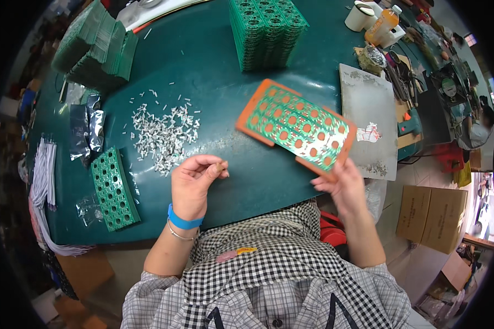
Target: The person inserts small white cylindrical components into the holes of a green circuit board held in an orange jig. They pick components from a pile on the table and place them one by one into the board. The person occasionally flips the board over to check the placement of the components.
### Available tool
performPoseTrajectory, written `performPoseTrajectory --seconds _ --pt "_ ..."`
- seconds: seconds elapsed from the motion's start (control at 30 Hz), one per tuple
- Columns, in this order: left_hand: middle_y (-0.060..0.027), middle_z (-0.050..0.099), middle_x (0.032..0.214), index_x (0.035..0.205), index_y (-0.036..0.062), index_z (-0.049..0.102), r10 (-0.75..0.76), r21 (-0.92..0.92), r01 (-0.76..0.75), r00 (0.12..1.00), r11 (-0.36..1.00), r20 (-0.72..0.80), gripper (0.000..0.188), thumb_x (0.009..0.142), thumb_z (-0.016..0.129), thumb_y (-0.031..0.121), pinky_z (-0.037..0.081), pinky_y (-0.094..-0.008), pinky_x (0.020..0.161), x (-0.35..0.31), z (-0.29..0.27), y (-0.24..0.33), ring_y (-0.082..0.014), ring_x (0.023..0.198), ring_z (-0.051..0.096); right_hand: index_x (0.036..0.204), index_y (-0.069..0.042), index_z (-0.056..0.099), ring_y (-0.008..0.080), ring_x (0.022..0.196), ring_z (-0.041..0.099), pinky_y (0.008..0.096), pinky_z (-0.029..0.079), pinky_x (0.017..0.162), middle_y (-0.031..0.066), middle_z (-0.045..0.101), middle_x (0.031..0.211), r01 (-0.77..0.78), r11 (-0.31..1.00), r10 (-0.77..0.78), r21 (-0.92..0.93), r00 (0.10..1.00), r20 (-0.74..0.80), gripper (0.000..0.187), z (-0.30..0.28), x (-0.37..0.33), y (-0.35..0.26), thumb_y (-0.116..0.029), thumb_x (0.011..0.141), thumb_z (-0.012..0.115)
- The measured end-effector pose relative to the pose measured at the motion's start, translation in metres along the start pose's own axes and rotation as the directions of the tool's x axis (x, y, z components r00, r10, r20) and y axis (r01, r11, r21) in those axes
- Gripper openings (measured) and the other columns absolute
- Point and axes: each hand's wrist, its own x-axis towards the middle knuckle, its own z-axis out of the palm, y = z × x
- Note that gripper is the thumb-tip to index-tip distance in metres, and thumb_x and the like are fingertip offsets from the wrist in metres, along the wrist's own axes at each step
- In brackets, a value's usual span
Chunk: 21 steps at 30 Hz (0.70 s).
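My right hand [343, 189] grips the lower right corner of an orange holder frame [252, 107], which is tilted above the table and slightly blurred. A green circuit board panel [307, 128] with rows of round openings lies in that frame. My left hand [195, 181], with a blue band at the wrist, is closed in a pinch over the table. Whether anything small is between its fingertips, I cannot make out. Just beyond it spreads a pile of small white pieces [164, 134]. A short stack of green panels [114, 189] lies to its left.
Tall stacks of green boards stand at the back middle [266, 38] and back left [96, 52]. White cable bundles [44, 175] hang over the left edge. A grey metal plate [368, 104] lies at right, near a bottle [383, 26]. Cardboard boxes [431, 216] sit beyond the table's right edge.
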Motion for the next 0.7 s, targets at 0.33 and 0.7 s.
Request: performPoseTrajectory --seconds 0.33,0.7 --pt "-0.0160 0.072 0.099 0.108 -0.0008 0.063 -0.143 -0.205 0.149 0.989 0.967 0.044 0.015 0.094 0.066 0.002 0.057 -0.0310 0.078 0.004 0.034 0.001 -0.0192 0.084 0.069 0.143 0.007 0.039 0.0333 0.121 0.062 0.0400 0.054 0.099 0.0228 0.056 0.139 -0.543 0.839 0.477 -0.014 0.724 0.499 0.047 0.050 -0.049 0.055 -0.014 0.104 0.054" --pt "-0.0148 0.073 0.104 0.116 -0.0045 0.065 -0.281 -0.214 0.319 0.941 0.923 0.186 0.022 0.095 0.065 0.000 0.057 -0.0300 0.084 -0.013 0.056 -0.006 -0.0176 0.095 0.071 0.094 -0.003 0.069 0.0261 0.075 0.065 0.0329 0.054 0.064 0.0104 0.067 0.092 0.886 0.115 -0.637 -0.449 0.412 0.651 0.023 0.090 -0.008 0.000 0.002 0.072 0.075"
